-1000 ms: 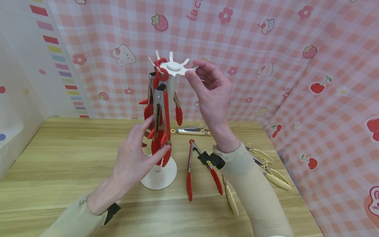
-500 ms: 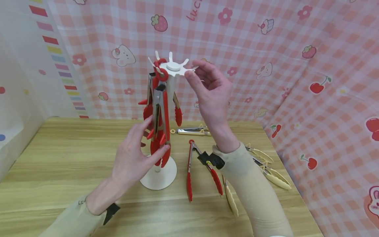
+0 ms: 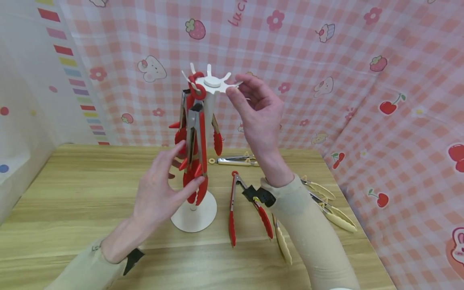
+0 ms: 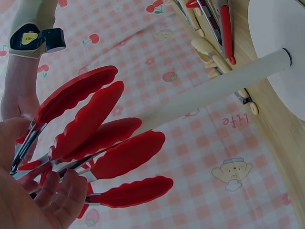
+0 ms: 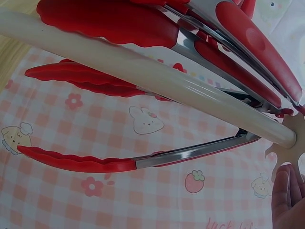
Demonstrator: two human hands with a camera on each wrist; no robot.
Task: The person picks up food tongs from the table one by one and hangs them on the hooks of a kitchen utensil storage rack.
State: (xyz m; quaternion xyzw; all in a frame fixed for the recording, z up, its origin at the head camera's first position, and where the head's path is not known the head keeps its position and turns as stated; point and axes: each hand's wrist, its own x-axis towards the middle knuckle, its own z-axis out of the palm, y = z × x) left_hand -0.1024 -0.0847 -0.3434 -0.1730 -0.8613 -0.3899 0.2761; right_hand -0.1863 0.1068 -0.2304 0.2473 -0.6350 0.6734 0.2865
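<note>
A white utensil rack (image 3: 209,105) stands upright on its round base (image 3: 195,217); several red-tipped tongs (image 3: 197,133) hang by their ring loops from its top hooks. My left hand (image 3: 157,189) is cupped loosely about the lower part of the front tongs, thumb on the right near a red head and fingertips at the left side. In the left wrist view, red tong heads (image 4: 119,155) spread out past these fingers (image 4: 71,191). My right hand (image 3: 259,104) pinches one white hook at the rack's top between thumb and fingers; that hook partly shows in the right wrist view (image 5: 288,167).
Spread-open red tongs (image 3: 250,205) lie on the wooden table (image 3: 90,201) right of the base. Yellow tongs (image 3: 235,161) lie behind them, with more yellow tongs (image 3: 333,213) by the right edge. A checked cloth (image 3: 297,48) hangs behind and at the right.
My left hand has drawn slightly left and its fingers have eased away from the tongs. The hanging tongs have shifted slightly left. My right hand has stayed at the hook.
</note>
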